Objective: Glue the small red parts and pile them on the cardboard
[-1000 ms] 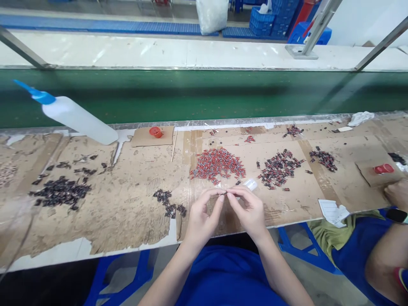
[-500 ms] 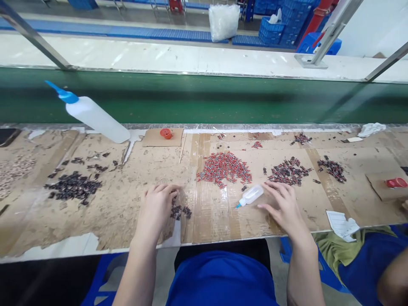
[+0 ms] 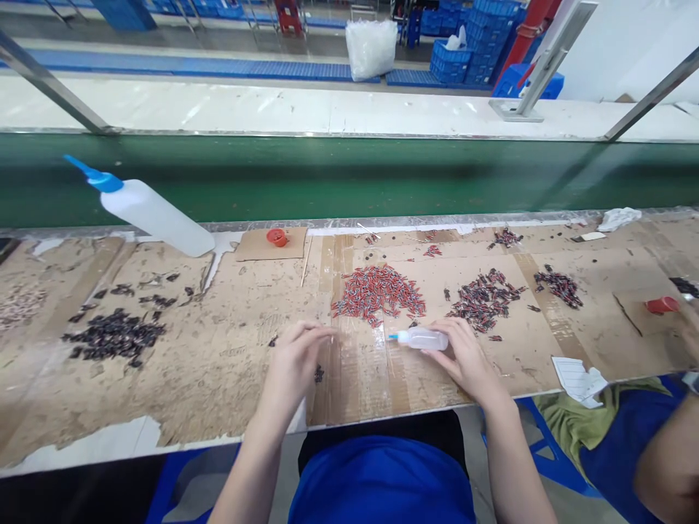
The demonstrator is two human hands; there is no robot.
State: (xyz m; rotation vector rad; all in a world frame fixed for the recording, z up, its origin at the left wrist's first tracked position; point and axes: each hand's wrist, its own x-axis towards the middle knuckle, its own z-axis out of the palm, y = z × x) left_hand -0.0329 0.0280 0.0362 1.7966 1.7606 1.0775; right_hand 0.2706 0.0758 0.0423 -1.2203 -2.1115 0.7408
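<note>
My right hand [image 3: 461, 356] grips a small clear squeeze bottle [image 3: 423, 338] by its rear end, the bottle level and its thin blue tip pointing left. Across from that tip, my left hand [image 3: 298, 356] is closed with thumb and fingertips pressed together; whatever may be between them is too small to make out. A few small dark parts [image 3: 319, 373] lie beside my left hand, partly covered by it. Just beyond the bottle spreads a heap of small red-and-black parts [image 3: 379, 291]. Another pile of darker red-and-black pieces [image 3: 486, 300] lies beyond my right hand.
A large white bottle with a blue nozzle [image 3: 158, 218] stands tilted at back left, behind a pile of black parts [image 3: 117, 335]. Red cups [image 3: 277, 236] sit on cardboard pieces. A green belt [image 3: 328, 178] runs behind the cardboard-covered table [image 3: 218, 386]. Someone's arm [image 3: 669, 458] is at right.
My right hand has closed on the small bottle, lifting and turning it level. My left hand has moved right from the small dark parts, fingertips now pinched. The camera view has shifted slightly.
</note>
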